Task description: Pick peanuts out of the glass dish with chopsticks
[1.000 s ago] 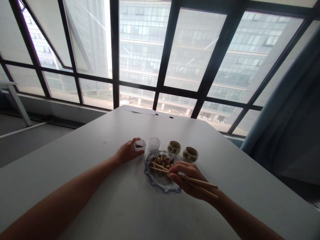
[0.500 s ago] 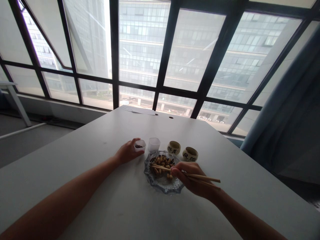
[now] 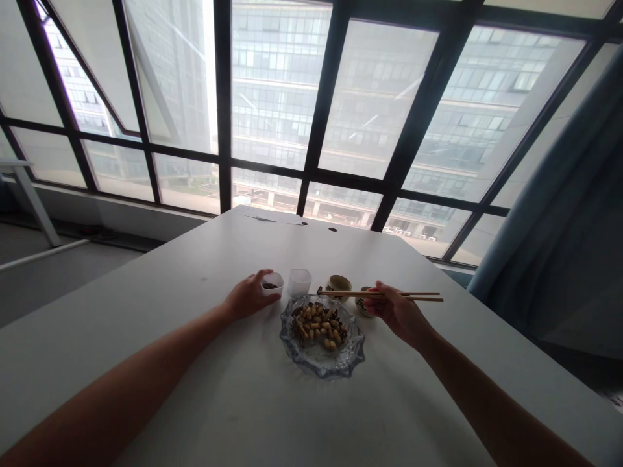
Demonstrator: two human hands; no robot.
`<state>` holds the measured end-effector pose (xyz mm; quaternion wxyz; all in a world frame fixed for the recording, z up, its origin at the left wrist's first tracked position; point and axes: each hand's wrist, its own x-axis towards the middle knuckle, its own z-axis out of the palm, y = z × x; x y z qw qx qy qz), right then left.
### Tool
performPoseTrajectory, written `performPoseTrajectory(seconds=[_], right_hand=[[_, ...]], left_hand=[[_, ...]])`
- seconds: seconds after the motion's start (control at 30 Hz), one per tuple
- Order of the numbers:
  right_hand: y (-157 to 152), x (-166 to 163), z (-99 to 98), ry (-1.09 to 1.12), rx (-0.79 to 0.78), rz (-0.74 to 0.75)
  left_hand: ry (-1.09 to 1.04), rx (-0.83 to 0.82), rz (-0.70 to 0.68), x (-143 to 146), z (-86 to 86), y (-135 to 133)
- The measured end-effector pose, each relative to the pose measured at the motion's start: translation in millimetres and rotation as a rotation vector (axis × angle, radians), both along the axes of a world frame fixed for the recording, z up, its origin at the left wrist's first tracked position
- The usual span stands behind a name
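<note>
A scalloped glass dish point(image 3: 322, 358) with a heap of nuts and dark bits point(image 3: 320, 325) sits in the middle of the white table point(image 3: 204, 389). My right hand point(image 3: 395, 314) grips a pair of wooden chopsticks point(image 3: 379, 295), held level above the dish's far rim, tips pinching a small dark piece near the left ceramic cup point(image 3: 339, 283). My left hand point(image 3: 247, 295) is closed round a small clear plastic cup point(image 3: 272, 283) with dark bits inside. An empty clear cup point(image 3: 299, 282) stands beside it. A second ceramic cup point(image 3: 363, 305) is mostly hidden behind my right hand.
The table's far edge point(image 3: 292, 217) meets a wall of large windows with dark frames point(image 3: 311, 162). A paper sheet point(image 3: 272, 216) lies at the far edge. A blue-grey curtain point(image 3: 559, 246) hangs at the right. Another desk's leg point(image 3: 34, 201) shows far left.
My right hand has lifted the chopsticks out of the dish and moved them back and right, to above the ceramic cups, with a small dark piece at the tips. The left hand has stayed put.
</note>
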<state>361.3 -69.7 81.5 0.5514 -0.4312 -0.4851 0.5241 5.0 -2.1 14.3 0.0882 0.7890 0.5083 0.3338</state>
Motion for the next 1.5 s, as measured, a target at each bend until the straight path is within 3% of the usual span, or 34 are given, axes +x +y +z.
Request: performPoseTrajectory(seconds=[0.27,0.5,0.6,0.87,1.03,1.3,1.5], right_hand=[[-1.9,-0.6,1.5,0.015,-0.014,0.002],[-5.4,-1.0,4.3,-0.183,0.177,-0.049],[-6.7,-2.5,4.7,-0.249,0.251,-0.077],[-6.7,-3.9,5.4,-0.195,0.247,-0.036],[-12.3,-30.7,9.8,-0.103,0.311,-0.096],[6.9,-102.7,17.8,-0.248,0.371,0.064],[0.8,-80.7,25.7,-0.285,0.395,-0.013]], left_hand=[[0.002,0.016,0.01,-0.6,-0.2,-0.2],[0.012,0.043,0.025,-1.8,-0.5,-1.2],[-0.058,0.119,-0.011,-2.6,-3.5,1.6],[-0.189,0.321,-0.144,-1.2,-4.6,2.9],[-0.169,0.308,-0.13,0.9,-1.3,-0.4],[-0.127,0.303,-0.109,-0.7,-3.7,0.6],[-0.087,0.268,-0.122,-1.2,-4.6,0.6]])
